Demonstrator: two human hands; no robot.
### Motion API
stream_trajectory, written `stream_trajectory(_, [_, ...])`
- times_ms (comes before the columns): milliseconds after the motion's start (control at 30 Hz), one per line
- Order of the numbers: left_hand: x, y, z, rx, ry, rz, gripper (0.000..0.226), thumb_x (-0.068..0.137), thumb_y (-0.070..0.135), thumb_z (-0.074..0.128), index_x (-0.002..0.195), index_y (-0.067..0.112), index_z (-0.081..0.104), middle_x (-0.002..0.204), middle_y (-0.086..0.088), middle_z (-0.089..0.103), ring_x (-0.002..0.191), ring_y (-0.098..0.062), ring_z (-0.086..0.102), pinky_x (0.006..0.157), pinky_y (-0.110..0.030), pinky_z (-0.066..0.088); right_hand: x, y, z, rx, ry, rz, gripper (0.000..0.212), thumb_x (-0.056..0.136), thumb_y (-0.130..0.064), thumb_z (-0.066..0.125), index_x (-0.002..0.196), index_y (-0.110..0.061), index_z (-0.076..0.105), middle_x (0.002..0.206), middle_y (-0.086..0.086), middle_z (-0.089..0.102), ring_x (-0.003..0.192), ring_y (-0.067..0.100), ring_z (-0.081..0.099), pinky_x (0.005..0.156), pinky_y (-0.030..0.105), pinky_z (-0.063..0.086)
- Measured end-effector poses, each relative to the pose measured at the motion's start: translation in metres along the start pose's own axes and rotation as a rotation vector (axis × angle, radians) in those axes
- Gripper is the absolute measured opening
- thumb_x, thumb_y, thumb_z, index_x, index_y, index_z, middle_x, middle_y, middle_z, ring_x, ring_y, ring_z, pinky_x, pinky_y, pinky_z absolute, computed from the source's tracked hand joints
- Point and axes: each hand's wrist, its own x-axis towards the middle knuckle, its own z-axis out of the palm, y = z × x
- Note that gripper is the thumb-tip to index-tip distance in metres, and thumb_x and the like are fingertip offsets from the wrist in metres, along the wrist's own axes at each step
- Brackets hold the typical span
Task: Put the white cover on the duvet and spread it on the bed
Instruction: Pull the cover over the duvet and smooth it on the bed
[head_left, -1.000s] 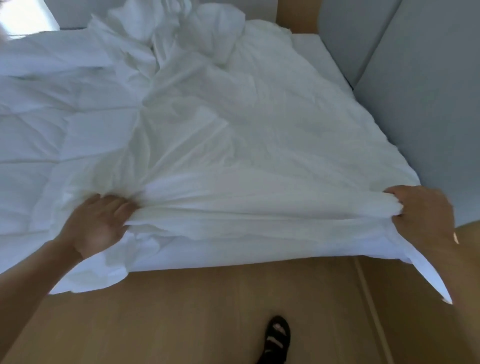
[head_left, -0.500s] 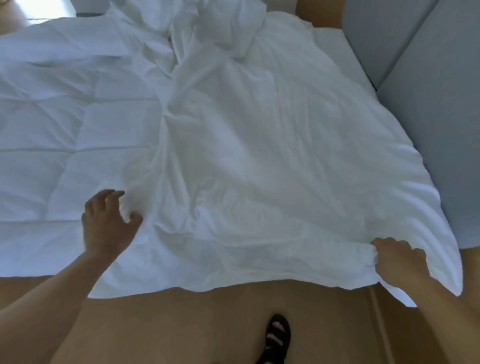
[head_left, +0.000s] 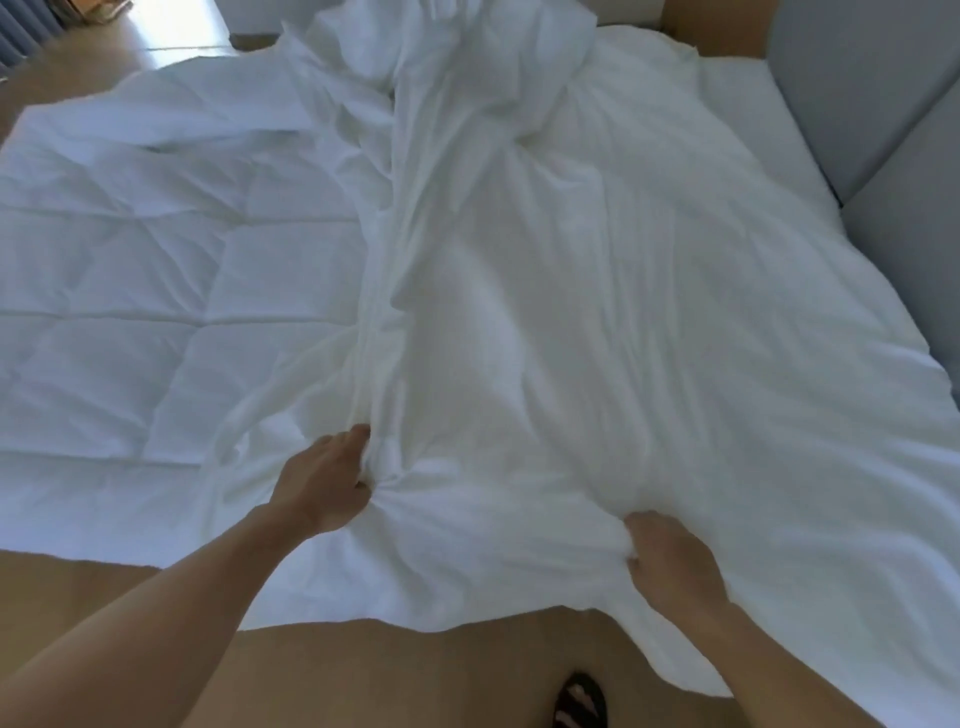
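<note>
Your left grip (head_left: 324, 480) and right grip (head_left: 670, 564) are each clamped on bunched cover (head_left: 571, 312); bare duvet (head_left: 130, 312) lies left of the cover, left grip nearer

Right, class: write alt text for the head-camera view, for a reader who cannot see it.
Seen from above, a person's left hand and right hand each grip bunched folds of a rumpled white cover near its front edge. The cover lies over the right part of a quilted duvet, beside a grey padded panel.

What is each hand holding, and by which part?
The left hand and right hand each grip a bunched fold of the white cover near its front edge.
</note>
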Motion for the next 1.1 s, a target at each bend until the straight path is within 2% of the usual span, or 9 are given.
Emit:
stream_trajectory(100, [0.001, -0.006, -0.009, -0.038, -0.253, -0.007, 0.054, 0.078, 0.021, 0.055, 0.129, 0.024, 0.04, 0.104, 0.001, 0.062, 0.097, -0.025, 0.06, 0.072, -0.034, 0.049, 0.011, 0.019, -0.036, -0.008, -0.02, 0.08, 0.04, 0.057, 0.0, 0.087, 0.094, -0.008, 0.073, 0.082, 0.006, 0.068, 0.066, 0.025, 0.066, 0.054, 0.03, 0.05])
stream_trajectory(200, [0.026, -0.01, -0.027, -0.52, -0.604, -0.048, 0.051, 0.07, 0.028, 0.062, 0.12, 0.017, 0.061, 0.1, -0.001, 0.069, 0.087, -0.023, 0.066, 0.07, -0.032, 0.056, 0.036, 0.001, -0.053, 0.099, -0.501, 0.188, 0.024, 0.088, -0.02, 0.061, 0.111, -0.017, 0.062, 0.112, -0.003, 0.064, 0.091, 0.014, 0.06, 0.073, 0.022, 0.045])
stream_trajectory(267, [0.058, -0.02, -0.042, -0.77, -0.372, -0.163, 0.03, 0.084, 0.028, 0.065, 0.103, 0.006, 0.07, 0.09, -0.007, 0.072, 0.08, -0.026, 0.067, 0.065, -0.031, 0.052, 0.063, -0.023, -0.063, 0.291, -0.655, 0.23, 0.043, 0.083, -0.031, 0.064, 0.122, -0.016, 0.059, 0.125, -0.004, 0.058, 0.111, 0.017, 0.059, 0.084, 0.022, 0.046])
stream_trajectory(367, [0.117, -0.047, -0.044, -0.518, 0.077, -0.27, 0.044, 0.098, 0.038, 0.054, 0.135, 0.014, 0.055, 0.132, -0.009, 0.06, 0.122, -0.028, 0.054, 0.094, -0.039, 0.045, 0.111, -0.068, -0.085, 0.355, -0.158, 0.244, 0.066, 0.087, -0.038, 0.068, 0.145, -0.021, 0.043, 0.146, -0.003, 0.043, 0.135, 0.02, 0.041, 0.104, 0.033, 0.038])
stream_trajectory(500, [0.172, -0.062, -0.026, -0.457, -0.105, -0.327, 0.098, 0.086, 0.058, 0.065, 0.155, 0.008, 0.018, 0.159, -0.013, 0.028, 0.145, -0.03, 0.028, 0.113, -0.043, 0.03, 0.18, -0.124, -0.087, 0.21, -0.091, 0.328, 0.1, 0.083, -0.063, 0.064, 0.157, -0.019, 0.012, 0.162, 0.003, 0.018, 0.148, 0.025, 0.018, 0.115, 0.045, 0.027])
stream_trajectory(667, [0.205, -0.036, -0.028, -1.048, -0.414, -0.27, 0.045, 0.079, 0.038, 0.072, 0.114, 0.01, 0.067, 0.113, -0.012, 0.07, 0.095, -0.029, 0.068, 0.088, -0.043, 0.058, 0.222, -0.14, -0.05, 0.117, -0.178, 0.45, 0.086, 0.088, -0.067, 0.052, 0.152, -0.017, 0.022, 0.145, 0.011, 0.039, 0.133, 0.03, 0.038, 0.105, 0.046, 0.036])
stream_trajectory(833, [0.215, -0.003, -0.046, -1.168, -0.665, -0.147, 0.038, 0.077, 0.024, 0.065, 0.113, 0.013, 0.066, 0.099, -0.007, 0.069, 0.088, -0.027, 0.066, 0.074, -0.038, 0.057, 0.221, -0.139, -0.039, 0.228, -0.096, 0.479, 0.048, 0.098, -0.049, 0.05, 0.125, -0.009, 0.05, 0.118, 0.011, 0.057, 0.111, 0.031, 0.055, 0.086, 0.038, 0.044])
stream_trajectory(933, [0.218, -0.013, -0.066, -1.379, -0.816, -0.109, 0.037, 0.073, 0.022, 0.065, 0.107, 0.009, 0.071, 0.092, -0.01, 0.073, 0.078, -0.026, 0.07, 0.065, -0.034, 0.058, 0.222, -0.13, -0.049, 0.196, -0.109, 0.483, 0.035, 0.1, -0.048, 0.044, 0.103, -0.012, 0.044, 0.088, 0.003, 0.058, 0.084, 0.029, 0.06, 0.069, 0.036, 0.042])
stream_trajectory(1100, [0.205, -0.089, -0.097, -1.869, -0.364, -0.257, 0.03, 0.042, 0.023, 0.07, 0.069, 0.01, 0.078, 0.063, -0.011, 0.069, 0.051, -0.023, 0.066, 0.049, -0.025, 0.055, 0.224, -0.102, -0.061, 0.155, -0.094, 0.537, 0.036, 0.1, -0.048, 0.043, 0.1, -0.013, 0.041, 0.078, 0.005, 0.059, 0.071, 0.028, 0.06, 0.066, 0.039, 0.05])
